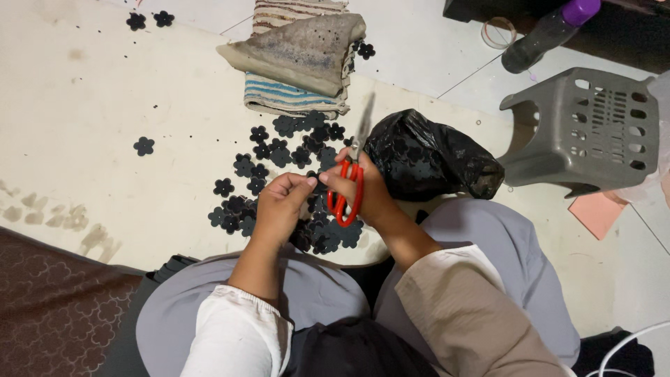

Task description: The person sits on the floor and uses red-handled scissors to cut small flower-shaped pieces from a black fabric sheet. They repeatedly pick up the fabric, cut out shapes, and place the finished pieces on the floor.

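Head view is showing the left hand (279,206) pinching its fingertips shut on something too small to make out, meeting the right hand (366,192), which is gripping red-handled scissors (351,183) with blades pointing up and away. Black flower cutouts (279,167) are lying scattered on the floor (105,105) beneath and beyond both hands. A black bag (429,157) is sitting just right of the scissors, a folded cloth (300,59) farther off, a grey stool (586,129) well right.
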